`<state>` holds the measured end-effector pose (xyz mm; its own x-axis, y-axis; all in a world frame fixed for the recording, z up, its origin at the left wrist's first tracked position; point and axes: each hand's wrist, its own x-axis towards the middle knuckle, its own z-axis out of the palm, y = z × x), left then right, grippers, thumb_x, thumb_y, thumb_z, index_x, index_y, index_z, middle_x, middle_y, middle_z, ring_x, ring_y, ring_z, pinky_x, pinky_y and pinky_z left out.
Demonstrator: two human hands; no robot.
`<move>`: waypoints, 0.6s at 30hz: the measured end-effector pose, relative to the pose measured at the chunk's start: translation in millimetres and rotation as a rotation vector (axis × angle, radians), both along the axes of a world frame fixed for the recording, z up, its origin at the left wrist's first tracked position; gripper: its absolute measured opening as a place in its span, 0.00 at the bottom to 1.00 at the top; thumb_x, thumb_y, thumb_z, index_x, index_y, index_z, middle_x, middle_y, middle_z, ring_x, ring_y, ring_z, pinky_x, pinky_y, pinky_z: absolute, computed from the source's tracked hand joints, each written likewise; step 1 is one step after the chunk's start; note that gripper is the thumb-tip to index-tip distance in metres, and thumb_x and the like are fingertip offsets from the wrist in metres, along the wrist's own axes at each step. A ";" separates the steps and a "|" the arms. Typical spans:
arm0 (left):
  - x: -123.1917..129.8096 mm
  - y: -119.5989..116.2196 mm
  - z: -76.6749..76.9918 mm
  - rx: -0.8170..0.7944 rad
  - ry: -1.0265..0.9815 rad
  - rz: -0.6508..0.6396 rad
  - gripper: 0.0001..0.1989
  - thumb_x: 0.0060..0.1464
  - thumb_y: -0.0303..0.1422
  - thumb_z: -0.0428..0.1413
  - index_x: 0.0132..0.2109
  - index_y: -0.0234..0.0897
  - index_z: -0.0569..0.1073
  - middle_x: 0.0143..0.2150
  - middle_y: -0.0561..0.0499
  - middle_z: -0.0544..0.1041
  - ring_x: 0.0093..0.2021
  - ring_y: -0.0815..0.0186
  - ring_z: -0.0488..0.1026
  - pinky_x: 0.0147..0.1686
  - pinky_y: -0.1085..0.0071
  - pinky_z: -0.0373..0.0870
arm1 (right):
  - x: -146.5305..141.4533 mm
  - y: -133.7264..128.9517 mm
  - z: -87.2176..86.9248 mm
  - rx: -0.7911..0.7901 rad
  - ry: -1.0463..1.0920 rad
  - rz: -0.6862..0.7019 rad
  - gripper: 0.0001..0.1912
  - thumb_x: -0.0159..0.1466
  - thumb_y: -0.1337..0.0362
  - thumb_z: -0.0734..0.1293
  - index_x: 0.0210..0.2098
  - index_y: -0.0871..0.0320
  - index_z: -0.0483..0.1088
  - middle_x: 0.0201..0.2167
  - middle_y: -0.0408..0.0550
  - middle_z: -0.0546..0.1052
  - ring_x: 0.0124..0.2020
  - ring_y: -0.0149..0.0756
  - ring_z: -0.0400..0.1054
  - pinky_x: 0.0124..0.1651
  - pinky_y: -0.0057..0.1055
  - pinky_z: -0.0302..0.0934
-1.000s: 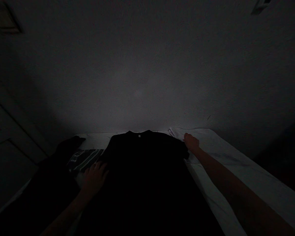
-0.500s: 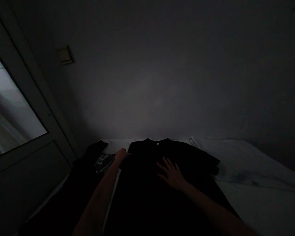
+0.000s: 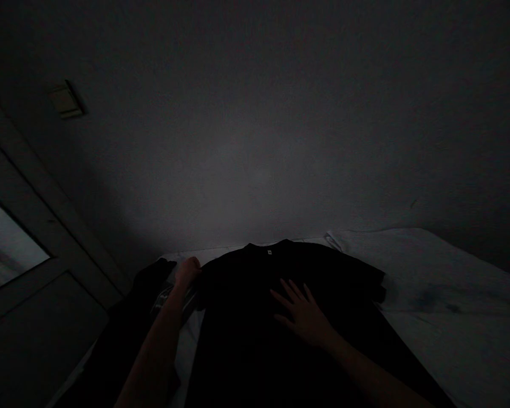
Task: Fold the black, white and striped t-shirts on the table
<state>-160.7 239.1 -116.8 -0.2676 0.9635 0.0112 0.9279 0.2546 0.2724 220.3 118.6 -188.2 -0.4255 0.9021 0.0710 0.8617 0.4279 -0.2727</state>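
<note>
A black T-shirt lies spread on the white-covered surface, its neckline with a small pale label towards the wall. At the end of the left sleeve, my left hand is closed in a pinch on the sleeve's edge. My right hand rests flat on the chest of the shirt, fingers spread, holding nothing. The lower part of the shirt runs out of view at the bottom. Dim light hides most folds in the black cloth.
Dark clothes are heaped on the left, with a striped or patterned cloth beside them. A white sheet with dark stains spreads on the right. Behind stands a bare wall with a switch; a door is at left.
My left hand has moved outward to the left, drawing the sleeve out. My right hand stays spread on the shirt's chest. The view has tilted and shifted slightly right.
</note>
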 end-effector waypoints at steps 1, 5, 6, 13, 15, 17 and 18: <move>-0.1 -2.3 2.6 0.013 0.064 0.015 0.09 0.53 0.25 0.54 0.40 0.34 0.78 0.41 0.40 0.80 0.44 0.53 0.78 0.41 0.63 0.71 | 0.3 0.1 -0.2 0.002 0.006 0.001 0.36 0.67 0.35 0.53 0.70 0.40 0.51 0.73 0.53 0.46 0.73 0.55 0.37 0.69 0.64 0.31; 27.5 -9.9 7.3 0.116 0.272 0.014 0.17 0.58 0.21 0.45 0.47 0.30 0.76 0.48 0.31 0.78 0.55 0.46 0.72 0.52 0.50 0.66 | 0.6 -0.5 0.2 -0.004 0.041 0.006 0.36 0.67 0.35 0.54 0.70 0.40 0.51 0.73 0.53 0.45 0.73 0.56 0.37 0.69 0.65 0.31; 42.6 -9.5 6.2 0.148 0.303 -0.016 0.19 0.58 0.21 0.44 0.49 0.29 0.76 0.51 0.30 0.77 0.57 0.46 0.70 0.54 0.48 0.64 | 0.5 -0.9 1.0 -0.012 0.049 0.007 0.36 0.67 0.36 0.54 0.70 0.41 0.52 0.73 0.53 0.45 0.73 0.56 0.37 0.69 0.65 0.31; 175.7 6.5 -41.3 0.181 0.297 -0.443 0.23 0.66 0.35 0.46 0.66 0.40 0.65 0.68 0.47 0.66 0.67 0.60 0.62 0.66 0.61 0.56 | 1.4 -2.3 9.3 -0.067 0.081 0.008 0.37 0.67 0.35 0.53 0.70 0.42 0.52 0.74 0.55 0.42 0.73 0.55 0.32 0.69 0.65 0.25; 189.6 9.8 -57.9 0.147 0.293 -0.448 0.26 0.67 0.39 0.45 0.68 0.39 0.61 0.71 0.46 0.59 0.71 0.55 0.56 0.67 0.54 0.54 | 2.6 -1.6 8.2 -0.084 0.110 0.027 0.38 0.67 0.34 0.51 0.71 0.42 0.50 0.74 0.54 0.40 0.74 0.54 0.31 0.69 0.64 0.23; 189.8 13.2 -69.1 0.140 0.298 -0.383 0.27 0.68 0.40 0.43 0.69 0.38 0.60 0.72 0.44 0.57 0.71 0.51 0.54 0.67 0.49 0.53 | 3.6 -1.3 5.0 -0.097 0.135 0.043 0.39 0.67 0.34 0.50 0.71 0.42 0.49 0.74 0.54 0.39 0.74 0.53 0.29 0.69 0.64 0.22; 187.2 14.7 -72.5 0.152 0.304 -0.340 0.27 0.68 0.40 0.43 0.69 0.37 0.61 0.72 0.43 0.57 0.71 0.50 0.54 0.67 0.48 0.54 | 4.0 -1.6 3.0 -0.102 0.142 0.044 0.39 0.67 0.34 0.50 0.71 0.42 0.49 0.74 0.54 0.38 0.74 0.54 0.29 0.69 0.64 0.21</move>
<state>26.5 253.8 -189.2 0.1000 0.9772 0.1873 0.9950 -0.0991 -0.0140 224.2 117.0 -185.2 -0.4570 0.8884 0.0427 0.7925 0.4285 -0.4339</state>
